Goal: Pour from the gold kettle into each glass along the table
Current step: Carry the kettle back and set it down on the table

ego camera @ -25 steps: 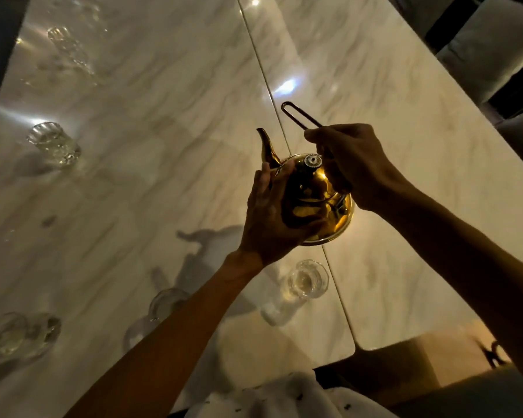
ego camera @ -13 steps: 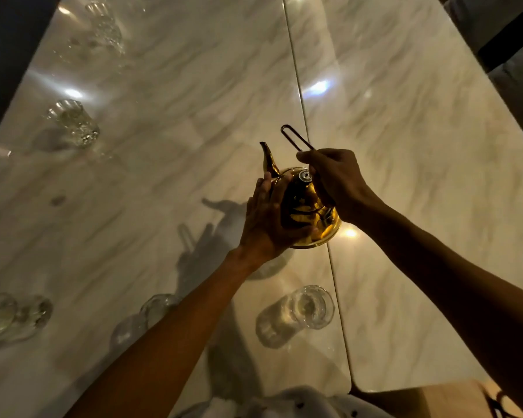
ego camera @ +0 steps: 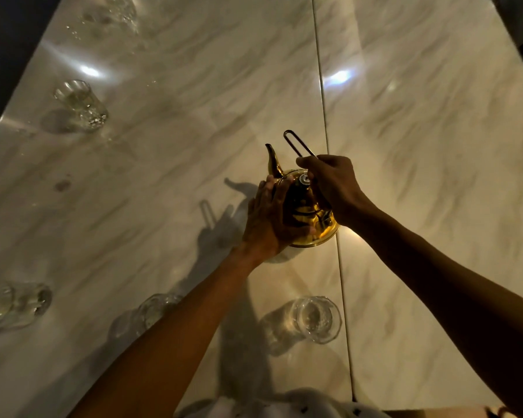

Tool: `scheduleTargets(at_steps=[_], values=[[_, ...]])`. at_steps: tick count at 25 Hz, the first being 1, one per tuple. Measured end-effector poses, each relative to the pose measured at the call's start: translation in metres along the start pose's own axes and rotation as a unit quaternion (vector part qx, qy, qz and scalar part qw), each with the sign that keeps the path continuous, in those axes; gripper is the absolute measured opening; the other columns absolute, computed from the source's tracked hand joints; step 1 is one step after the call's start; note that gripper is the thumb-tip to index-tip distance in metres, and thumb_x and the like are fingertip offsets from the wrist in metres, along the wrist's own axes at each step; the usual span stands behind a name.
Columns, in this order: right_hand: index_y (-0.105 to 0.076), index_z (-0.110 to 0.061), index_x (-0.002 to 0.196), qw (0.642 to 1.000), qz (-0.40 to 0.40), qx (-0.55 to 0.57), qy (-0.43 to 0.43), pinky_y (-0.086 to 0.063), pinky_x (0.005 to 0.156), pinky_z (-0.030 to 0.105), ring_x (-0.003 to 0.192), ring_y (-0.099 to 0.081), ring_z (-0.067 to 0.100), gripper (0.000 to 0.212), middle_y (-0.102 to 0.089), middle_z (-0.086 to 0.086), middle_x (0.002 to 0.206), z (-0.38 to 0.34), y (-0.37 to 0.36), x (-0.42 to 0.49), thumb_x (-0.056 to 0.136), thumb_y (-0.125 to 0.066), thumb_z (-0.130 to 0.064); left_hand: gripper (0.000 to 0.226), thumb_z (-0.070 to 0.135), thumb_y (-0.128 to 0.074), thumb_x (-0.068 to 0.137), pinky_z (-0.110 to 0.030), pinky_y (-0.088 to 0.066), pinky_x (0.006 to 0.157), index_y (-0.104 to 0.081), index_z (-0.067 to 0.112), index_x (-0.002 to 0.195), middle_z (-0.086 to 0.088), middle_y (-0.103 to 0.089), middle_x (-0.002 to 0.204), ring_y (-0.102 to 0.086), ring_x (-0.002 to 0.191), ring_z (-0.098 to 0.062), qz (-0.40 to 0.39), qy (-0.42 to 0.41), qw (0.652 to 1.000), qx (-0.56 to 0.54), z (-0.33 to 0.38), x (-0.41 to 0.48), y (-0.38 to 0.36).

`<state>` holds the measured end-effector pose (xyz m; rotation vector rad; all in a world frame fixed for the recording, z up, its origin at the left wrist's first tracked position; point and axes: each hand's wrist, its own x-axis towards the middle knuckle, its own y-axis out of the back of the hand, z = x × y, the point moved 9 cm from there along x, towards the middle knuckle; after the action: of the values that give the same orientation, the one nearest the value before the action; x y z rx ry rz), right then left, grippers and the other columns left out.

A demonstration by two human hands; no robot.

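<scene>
While the right hand (ego camera: 334, 184) closes its fingers around the thin dark wire handle (ego camera: 296, 144), whose loop sticks up past the knuckles, the left hand (ego camera: 269, 218) lies flat and open against the near side of the kettle (ego camera: 307, 212), palm on the gold body, fingertips up by the shoulder and thumb curled under toward the base. Between the two hands the kettle sits roughly upright, held just above the table (ego camera: 420, 146) or perhaps touching it; which cannot be told. Its curved spout (ego camera: 273, 159) points up and away from the person, and a small ribbed knob (ego camera: 304, 178) shows on the lid. No brand, label or writing can be read on the kettle or anywhere else. The kettle hangs over the left slab of the marble top, just beside the straight seam (ego camera: 325, 122) that runs down the table. Nearest the person, a glass (ego camera: 317, 319) stands close to the seam; a second glass (ego camera: 156, 309) is partly hidden behind the left forearm; a third glass (ego camera: 15, 306) sits at the far left edge. Farther up the left side stands a fourth glass (ego camera: 82, 104), and a blurred fifth glass (ego camera: 121, 10) shows near the top. Compared with half a second ago, the grip of both hands on the kettle is unchanged, and the kettle and glasses sit slightly lower in view, with more of the far table visible. A pale patterned garment (ego camera: 284, 405) shows at the bottom edge.
</scene>
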<state>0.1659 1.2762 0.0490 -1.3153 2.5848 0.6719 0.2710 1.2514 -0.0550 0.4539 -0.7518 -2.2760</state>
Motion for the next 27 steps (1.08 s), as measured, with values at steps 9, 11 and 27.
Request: scheduleTargets(at_steps=[9, 11, 27], values=[[-0.064, -0.014, 0.074, 1.0, -0.012, -0.001, 0.003, -0.036, 0.043, 0.014, 0.032, -0.047, -0.006, 0.016, -0.051, -0.012, 0.051, 0.005, -0.009, 0.013, 0.088, -0.059, -0.021, 0.122, 0.104, -0.022, 0.05, -0.051, -0.014, 0.121, -0.002, 0.039, 0.152, -0.012, -0.013, 0.165, -0.009, 0.153, -0.033, 0.006, 0.005, 1.0, 0.002, -0.012, 0.009, -0.003], [-0.065, -0.015, 0.072, 1.0, -0.009, 0.003, 0.005, -0.046, 0.053, 0.021, 0.046, -0.056, -0.001, 0.018, -0.059, -0.011, 0.052, 0.008, -0.009, 0.015, 0.087, -0.06, -0.022, 0.127, 0.104, -0.023, 0.049, -0.05, -0.013, 0.12, -0.008, 0.034, 0.154, -0.013, -0.011, 0.166, -0.007, 0.153, -0.034, 0.006, 0.004, 1.0, -0.008, -0.011, 0.009, 0.0], [-0.058, -0.02, 0.06, 0.996, -0.022, -0.038, 0.073, -0.046, 0.056, 0.019, 0.055, -0.058, 0.01, 0.027, -0.058, -0.001, 0.058, 0.016, -0.011, 0.03, 0.087, -0.06, -0.018, 0.102, 0.078, -0.054, 0.066, -0.057, -0.03, 0.117, 0.009, 0.051, 0.142, -0.017, -0.016, 0.164, -0.014, 0.152, -0.037, 0.056, -0.003, 0.998, 0.028, -0.015, 0.014, 0.004]])
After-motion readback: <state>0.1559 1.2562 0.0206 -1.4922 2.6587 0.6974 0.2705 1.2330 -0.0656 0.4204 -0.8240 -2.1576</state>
